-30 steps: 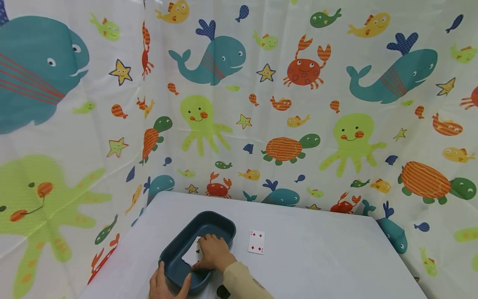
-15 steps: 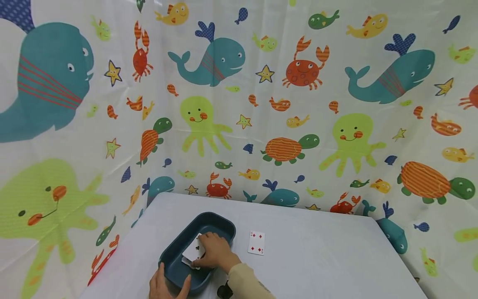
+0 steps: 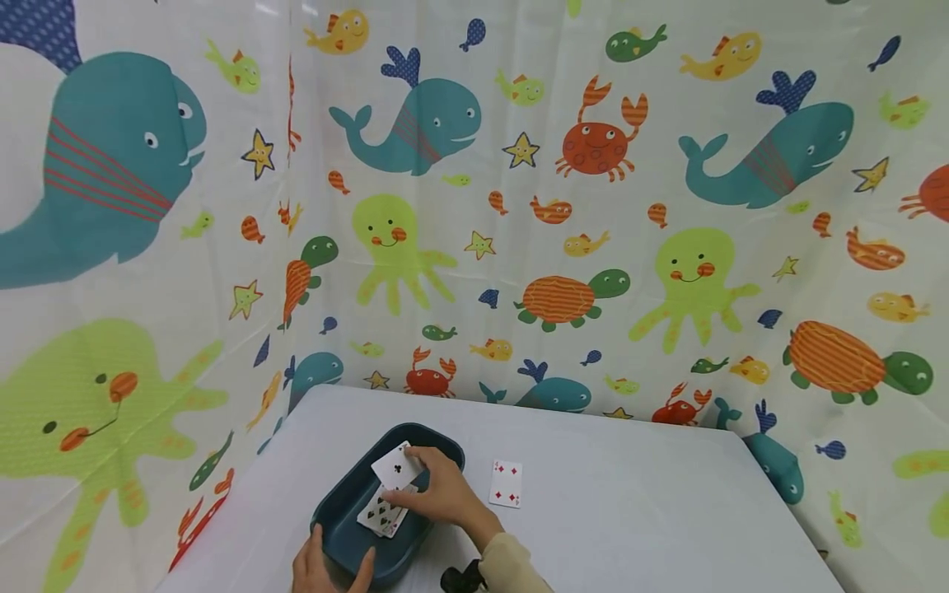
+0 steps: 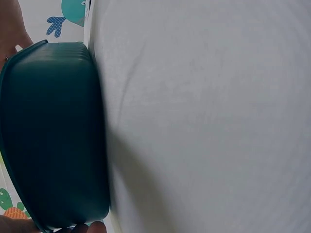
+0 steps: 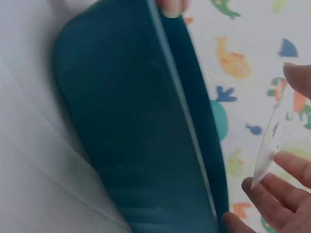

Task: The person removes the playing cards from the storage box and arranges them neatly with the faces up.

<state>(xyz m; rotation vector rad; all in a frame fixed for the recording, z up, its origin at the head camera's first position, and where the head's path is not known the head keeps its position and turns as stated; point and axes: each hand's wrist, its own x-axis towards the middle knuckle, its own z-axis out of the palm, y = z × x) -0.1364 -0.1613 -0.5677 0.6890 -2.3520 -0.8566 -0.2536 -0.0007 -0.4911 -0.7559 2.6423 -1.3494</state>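
Note:
A dark teal plastic bin [image 3: 352, 545] stands slanted on the table in the head view. My left hand [image 3: 320, 570] grips its near end, thumb and fingers on opposite sides. In the left wrist view the bin's outer wall [image 4: 53, 131] fills the left side. Over the bin, my right hand [image 3: 445, 492] pinches a white playing card [image 3: 397, 468] with club marks. That card [image 5: 268, 141] appears nearly edge-on between thumb and fingertips in the right wrist view. Below it, a few overlapping cards [image 3: 376, 512] lie on the bin floor, the top one showing spades, partly hidden by the right hand.
A four of diamonds [image 3: 506, 483] lies face up on the white-covered table [image 3: 638, 511], right of the bin. Behind and to the left hangs a curtain [image 3: 474, 329] printed with sea animals. A black device [image 3: 461, 576] is at the right wrist.
The right hand has lifted the club card off the other cards and moved it toward the bin's far end, uncovering the spade card. The left hand keeps its hold on the bin.

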